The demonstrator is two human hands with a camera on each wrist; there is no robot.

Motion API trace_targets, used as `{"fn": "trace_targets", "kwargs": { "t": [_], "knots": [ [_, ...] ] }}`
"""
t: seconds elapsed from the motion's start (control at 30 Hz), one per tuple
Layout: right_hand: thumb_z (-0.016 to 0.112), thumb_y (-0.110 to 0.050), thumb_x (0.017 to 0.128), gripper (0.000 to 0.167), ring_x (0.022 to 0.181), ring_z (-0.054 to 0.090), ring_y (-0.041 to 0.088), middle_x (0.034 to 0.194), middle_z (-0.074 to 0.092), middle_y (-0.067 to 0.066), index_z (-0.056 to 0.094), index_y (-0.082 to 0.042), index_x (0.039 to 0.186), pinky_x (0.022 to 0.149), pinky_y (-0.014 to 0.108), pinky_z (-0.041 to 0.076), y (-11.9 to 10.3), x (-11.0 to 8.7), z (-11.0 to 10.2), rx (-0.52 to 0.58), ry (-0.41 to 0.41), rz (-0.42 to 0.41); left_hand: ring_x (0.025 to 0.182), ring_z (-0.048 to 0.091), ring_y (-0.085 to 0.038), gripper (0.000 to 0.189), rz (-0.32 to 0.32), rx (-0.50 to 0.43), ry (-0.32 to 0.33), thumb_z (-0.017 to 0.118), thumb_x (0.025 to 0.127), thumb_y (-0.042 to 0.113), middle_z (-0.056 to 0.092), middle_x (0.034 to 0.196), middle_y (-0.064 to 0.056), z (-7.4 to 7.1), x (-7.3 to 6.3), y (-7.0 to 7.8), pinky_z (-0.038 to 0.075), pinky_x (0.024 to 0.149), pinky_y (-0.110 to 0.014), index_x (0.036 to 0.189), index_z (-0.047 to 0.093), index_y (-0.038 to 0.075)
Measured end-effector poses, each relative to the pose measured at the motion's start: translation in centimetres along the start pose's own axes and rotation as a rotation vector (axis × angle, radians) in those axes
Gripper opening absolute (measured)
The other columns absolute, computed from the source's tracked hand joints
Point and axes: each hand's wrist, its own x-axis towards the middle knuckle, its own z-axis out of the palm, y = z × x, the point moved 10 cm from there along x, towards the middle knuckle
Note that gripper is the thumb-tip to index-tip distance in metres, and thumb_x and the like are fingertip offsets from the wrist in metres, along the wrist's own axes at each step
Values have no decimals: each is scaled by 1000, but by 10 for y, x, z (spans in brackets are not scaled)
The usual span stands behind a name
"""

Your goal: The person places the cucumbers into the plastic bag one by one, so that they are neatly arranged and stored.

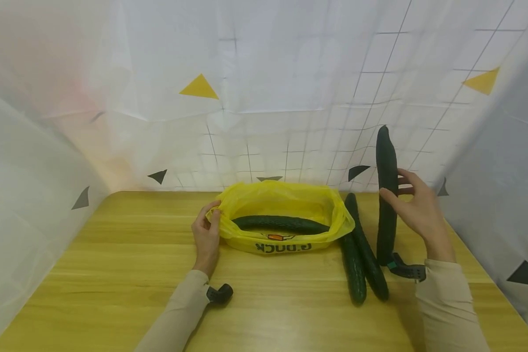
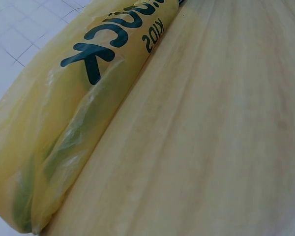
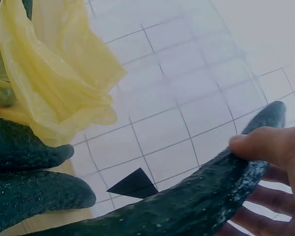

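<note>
Within the right grip (image 1: 421, 211), a cucumber (image 1: 386, 161) is held upright; the left grip (image 1: 207, 238) pinches the bag (image 1: 242, 240).

Printed dark on the yellow plastic bag (image 1: 242, 244) are "G.DUCK" (image 1: 283, 247) and, smaller, "KIDS" (image 2: 153, 36).

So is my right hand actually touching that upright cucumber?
Touching. The right wrist view shows it plainly: the right hand has its thumb against the near side of the upright cucumber, with no gap.
</note>
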Motion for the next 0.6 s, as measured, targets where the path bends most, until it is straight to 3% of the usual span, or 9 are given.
{"fn": "trace_targets", "kwargs": {
  "t": [0.1, 0.3, 0.5, 0.6],
  "knots": [
    [63, -38, 89, 71, 106, 55, 37, 130, 50, 22, 33, -13, 147, 61, 12, 38, -2, -1, -5, 6, 50, -5, 44, 29, -6, 26, -1, 2, 0, 55, 95, 12, 45, 59, 2, 0, 0, -1, 30, 43, -19, 117, 64, 2],
    [64, -35, 89, 69, 107, 54, 37, 130, 51, 23, 34, -15, 147, 63, 8, 35, -6, -1, -14, 30, 137, -7, 42, 28, -8, 26, 4, -6, -4, 54, 96, 11, 57, 73, -10, 0, 1, -1, 30, 41, -21, 118, 63, 1],
    [68, -28, 85, 63, 94, 49, -2, 126, 55, 12, 42, -28, 142, 65, 4, 37, -12, -5, -29, 86, 301, -12, 41, 27, -9, 26, 7, -11, -3, 54, 96, 11, 54, 68, -10, 0, 1, -1, 29, 40, -22, 118, 64, 1],
    [70, -23, 83, 60, 92, 49, -9, 123, 57, 6, 47, -32, 138, 67, 3, 39, -16, -8, -37, 144, 383, -30, 41, 27, -9, 26, 9, -15, -1, 54, 96, 11, 57, 72, -10, 0, 1, -1, 29, 40, -22, 118, 64, 1]
  ]
}}
